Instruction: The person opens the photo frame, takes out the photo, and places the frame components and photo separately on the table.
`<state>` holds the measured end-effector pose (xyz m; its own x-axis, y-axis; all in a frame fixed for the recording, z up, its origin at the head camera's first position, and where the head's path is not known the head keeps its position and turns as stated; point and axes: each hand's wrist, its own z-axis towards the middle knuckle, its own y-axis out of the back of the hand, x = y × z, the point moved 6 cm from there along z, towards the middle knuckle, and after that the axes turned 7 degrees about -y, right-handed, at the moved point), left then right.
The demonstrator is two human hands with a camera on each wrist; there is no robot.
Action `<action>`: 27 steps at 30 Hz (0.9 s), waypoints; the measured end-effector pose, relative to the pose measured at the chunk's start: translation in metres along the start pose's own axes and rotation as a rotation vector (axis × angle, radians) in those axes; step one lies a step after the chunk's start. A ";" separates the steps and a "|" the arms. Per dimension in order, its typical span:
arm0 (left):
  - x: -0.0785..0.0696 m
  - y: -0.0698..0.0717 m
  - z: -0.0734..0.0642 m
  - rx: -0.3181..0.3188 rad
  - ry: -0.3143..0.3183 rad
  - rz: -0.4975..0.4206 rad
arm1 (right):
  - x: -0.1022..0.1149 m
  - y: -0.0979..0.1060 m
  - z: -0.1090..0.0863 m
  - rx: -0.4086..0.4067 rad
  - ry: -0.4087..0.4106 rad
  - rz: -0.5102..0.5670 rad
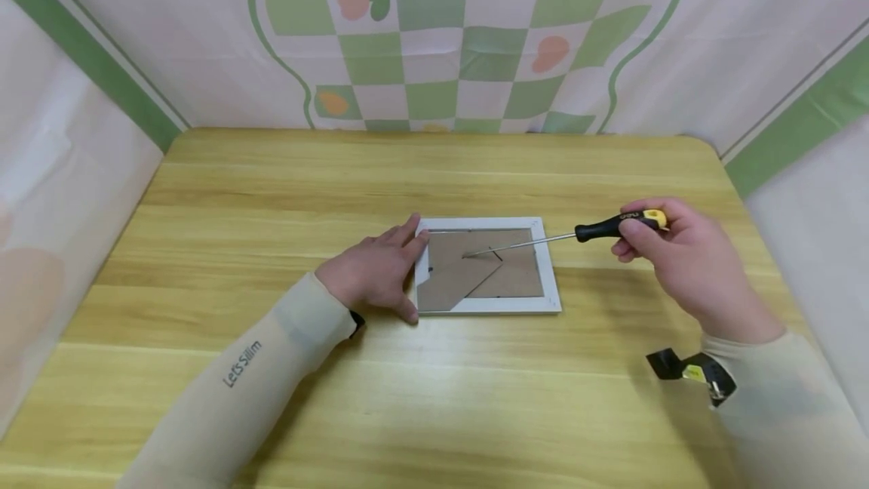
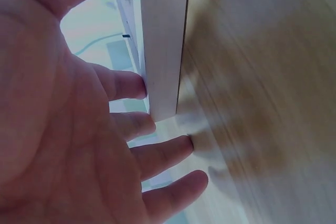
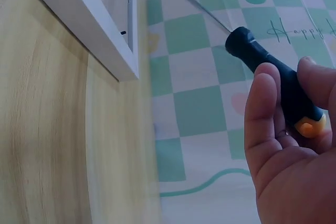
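A white picture frame (image 1: pixel 505 306) lies on the wooden table with its brown backing board (image 1: pixel 448 278) facing up. My left hand (image 1: pixel 376 270) rests at the frame's left end, thumb at the near corner and the other fingers spread toward the far one. In the left wrist view, fingertips touch the frame's pale side (image 2: pixel 165 40). My right hand (image 1: pixel 692 270) grips a screwdriver (image 3: pixel 283 82) by its black and yellow handle. Its long metal shaft slants down to the left, with the tip over the middle of the backing board. Small dark tabs line the board's edges.
The wooden table (image 1: pixel 434 406) reaches to a checked green and white cloth (image 1: pixel 434 59) hanging behind it. Plain cloth panels with green bands hang at both sides. A black strap (image 1: pixel 706 376) sits at the right wrist.
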<state>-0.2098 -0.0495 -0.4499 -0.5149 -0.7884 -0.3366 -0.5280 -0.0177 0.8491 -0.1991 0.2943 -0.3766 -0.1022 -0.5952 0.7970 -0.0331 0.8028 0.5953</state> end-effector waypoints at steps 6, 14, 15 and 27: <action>0.002 0.000 -0.001 0.007 0.014 -0.022 | 0.004 -0.006 0.002 -0.011 -0.007 -0.084; 0.002 0.000 -0.002 0.019 0.003 -0.031 | 0.013 -0.016 0.001 -0.029 0.032 -0.126; 0.002 0.000 -0.002 0.021 0.003 -0.030 | 0.014 -0.017 0.001 -0.030 0.040 -0.134; 0.003 0.000 -0.002 0.011 -0.006 -0.044 | 0.017 -0.025 0.001 -0.013 0.084 -0.209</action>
<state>-0.2098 -0.0531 -0.4505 -0.4954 -0.7831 -0.3758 -0.5572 -0.0455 0.8292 -0.2008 0.2646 -0.3782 -0.0117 -0.7501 0.6612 -0.0323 0.6612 0.7495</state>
